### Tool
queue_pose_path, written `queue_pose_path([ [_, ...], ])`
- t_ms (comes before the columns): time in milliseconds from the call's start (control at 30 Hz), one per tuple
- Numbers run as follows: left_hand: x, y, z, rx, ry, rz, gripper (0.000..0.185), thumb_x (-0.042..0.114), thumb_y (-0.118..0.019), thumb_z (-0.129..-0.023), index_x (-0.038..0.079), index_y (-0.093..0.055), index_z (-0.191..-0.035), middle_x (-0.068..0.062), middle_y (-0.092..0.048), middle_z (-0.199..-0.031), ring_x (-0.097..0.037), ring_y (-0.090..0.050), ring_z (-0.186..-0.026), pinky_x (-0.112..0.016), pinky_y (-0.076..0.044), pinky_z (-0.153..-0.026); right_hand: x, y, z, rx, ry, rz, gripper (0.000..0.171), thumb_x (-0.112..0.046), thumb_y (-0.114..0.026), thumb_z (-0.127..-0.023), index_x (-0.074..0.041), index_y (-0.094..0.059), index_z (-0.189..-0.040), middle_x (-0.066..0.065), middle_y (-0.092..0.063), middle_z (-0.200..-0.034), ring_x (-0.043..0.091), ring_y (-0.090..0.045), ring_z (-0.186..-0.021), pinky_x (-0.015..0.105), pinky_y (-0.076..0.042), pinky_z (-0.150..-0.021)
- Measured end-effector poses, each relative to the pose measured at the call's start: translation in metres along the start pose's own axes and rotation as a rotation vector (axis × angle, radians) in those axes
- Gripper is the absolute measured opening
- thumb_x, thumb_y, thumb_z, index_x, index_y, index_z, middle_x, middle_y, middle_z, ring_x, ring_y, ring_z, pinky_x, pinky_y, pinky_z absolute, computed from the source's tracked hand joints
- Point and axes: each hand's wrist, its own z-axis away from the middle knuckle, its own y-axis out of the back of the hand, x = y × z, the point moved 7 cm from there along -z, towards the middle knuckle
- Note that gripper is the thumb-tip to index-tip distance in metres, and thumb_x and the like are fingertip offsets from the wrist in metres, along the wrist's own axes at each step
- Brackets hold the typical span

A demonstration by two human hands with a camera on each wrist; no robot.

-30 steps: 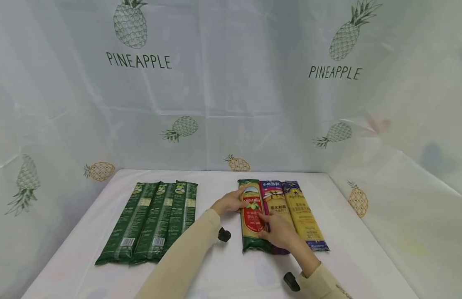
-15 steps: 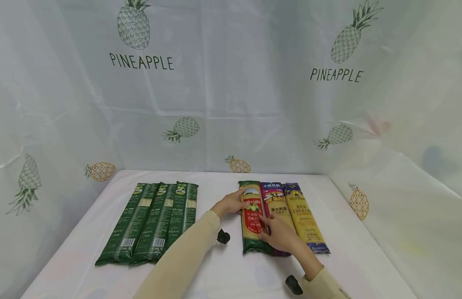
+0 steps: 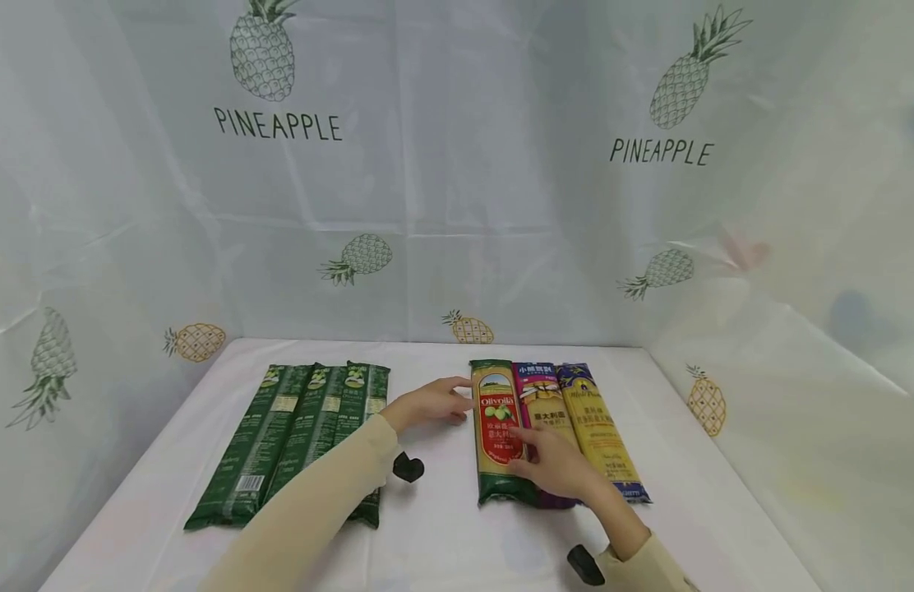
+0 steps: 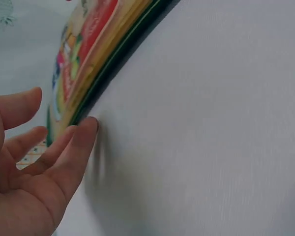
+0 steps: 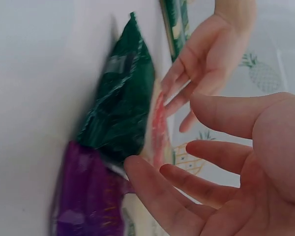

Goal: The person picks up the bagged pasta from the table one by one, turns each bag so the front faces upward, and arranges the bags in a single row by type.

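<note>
A spaghetti pack with a red label and green ends [image 3: 497,411] lies flat on the table in the head view. Beside it to the right are a purple-and-gold pasta pack [image 3: 543,403] and a yellow pasta pack with blue ends [image 3: 603,436]. My left hand [image 3: 430,403] is at the red-label pack's left edge, fingers loosely extended, and the left wrist view shows nothing held in it. Over the red-label and purple packs lies my right hand [image 3: 556,467]. In the right wrist view its fingers [image 5: 201,187] are spread and relaxed, close to the packs; whether they touch is unclear.
Three green spaghetti packs [image 3: 253,452] lie side by side on the left of the white table [image 3: 442,534], partly covered by the left sleeve [image 3: 316,510]. A pineapple-print curtain [image 3: 457,164] hangs behind and on both sides. Black wrist devices [image 3: 408,467] sit below each hand.
My left hand has let go of the red-label pack and moved left, off its label. The right hand stays almost where it was. The packs have hardly moved.
</note>
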Motion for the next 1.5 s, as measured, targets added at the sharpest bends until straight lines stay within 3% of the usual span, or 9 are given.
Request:
queue_pose_path([
  [167,0.009,0.028,0.022,0.026,-0.036,-0.064,0.058,0.019,-0.061,-0.109,0.007,-0.041,-0.162,-0.026,-0.059,-0.14,-0.043,-0.063,-0.125,-0.049,-0.054,-0.106,-0.013,0.005,0.001,-0.012,0.057,-0.028,0.058,-0.022,-0.08,-0.097,-0.005,-0.062,-0.149,0.007,-0.057,-0.095,0.017,-0.049,-0.079,0.029,-0.042,-0.062],
  [233,0.014,0.042,0.033,0.049,-0.05,-0.077,0.055,0.019,-0.061,-0.109,0.01,-0.044,-0.161,-0.024,-0.059,-0.139,-0.045,-0.062,-0.126,-0.049,-0.055,-0.104,-0.02,0.007,0.002,-0.007,0.083,-0.024,0.06,-0.024,-0.08,-0.097,-0.007,-0.06,-0.151,0.005,-0.058,-0.094,0.019,-0.055,-0.081,0.031,-0.049,-0.067],
  [367,0.021,0.07,0.057,0.097,-0.08,-0.126,0.054,0.023,-0.061,-0.11,0.015,-0.044,-0.161,-0.017,-0.057,-0.138,-0.042,-0.061,-0.126,-0.048,-0.055,-0.104,-0.035,0.006,0.001,-0.012,0.131,-0.062,0.064,-0.024,-0.078,-0.099,-0.008,-0.054,-0.156,0.01,-0.065,-0.106,0.016,-0.058,-0.077,0.033,-0.053,-0.07],
  [533,0.019,0.103,0.086,0.171,-0.106,-0.222,0.056,0.026,-0.059,-0.111,0.015,-0.041,-0.163,-0.018,-0.056,-0.142,-0.034,-0.065,-0.123,-0.051,-0.054,-0.105,-0.05,-0.008,-0.007,-0.054,0.145,-0.24,0.069,-0.021,-0.076,-0.1,-0.009,-0.046,-0.161,0.024,-0.062,-0.133,0.015,-0.065,-0.065,0.026,-0.053,-0.059],
  [800,-0.01,0.144,0.116,0.288,-0.026,-0.329,0.062,0.028,-0.061,-0.11,0.013,-0.036,-0.165,-0.023,-0.052,-0.148,-0.043,-0.061,-0.127,-0.053,-0.054,-0.102,-0.073,-0.046,-0.027,-0.082,0.075,-0.473,0.072,-0.018,-0.076,-0.1,-0.013,-0.043,-0.164,0.029,-0.053,-0.148,0.026,-0.073,-0.096,0.032,-0.062,-0.072],
  [1033,-0.031,0.154,0.127,0.322,0.014,-0.387,0.067,0.021,-0.064,-0.108,0.004,-0.033,-0.164,-0.032,-0.049,-0.145,-0.036,-0.068,-0.105,-0.049,-0.059,-0.089,-0.099,-0.085,-0.046,-0.118,0.005,-0.627,0.079,-0.016,-0.078,-0.098,-0.014,-0.037,-0.166,0.029,-0.045,-0.153,0.028,-0.073,-0.098,0.042,-0.064,-0.074],
  [1333,-0.056,0.159,0.128,0.332,0.097,-0.345,0.079,0.019,-0.068,-0.106,-0.002,-0.021,-0.166,-0.027,-0.053,-0.129,-0.035,-0.067,-0.107,-0.05,-0.058,-0.09,-0.126,-0.128,-0.063,-0.14,-0.078,-0.659,0.089,-0.016,-0.081,-0.094,-0.005,-0.031,-0.167,0.028,-0.046,-0.15,0.028,-0.071,-0.066,0.036,-0.061,-0.071],
  [1400,-0.056,0.158,0.126,0.335,0.102,-0.355,0.081,0.019,-0.069,-0.105,-0.002,-0.021,-0.167,-0.02,-0.054,-0.117,-0.029,-0.066,-0.098,-0.048,-0.057,-0.086,-0.131,-0.133,-0.065,-0.141,-0.083,-0.637,0.091,-0.017,-0.082,-0.093,-0.004,-0.031,-0.167,0.028,-0.047,-0.147,0.027,-0.07,-0.072,0.035,-0.06,-0.069],
  [1500,-0.055,0.155,0.124,0.331,0.105,-0.391,0.083,0.019,-0.071,-0.103,-0.003,-0.022,-0.166,-0.013,-0.052,-0.101,-0.024,-0.062,-0.084,-0.044,-0.054,-0.078,-0.136,-0.136,-0.07,-0.122,-0.074,-0.549,0.092,-0.023,-0.084,-0.092,-0.002,-0.032,-0.165,0.027,-0.051,-0.141,0.03,-0.068,-0.097,0.043,-0.06,-0.084],
])
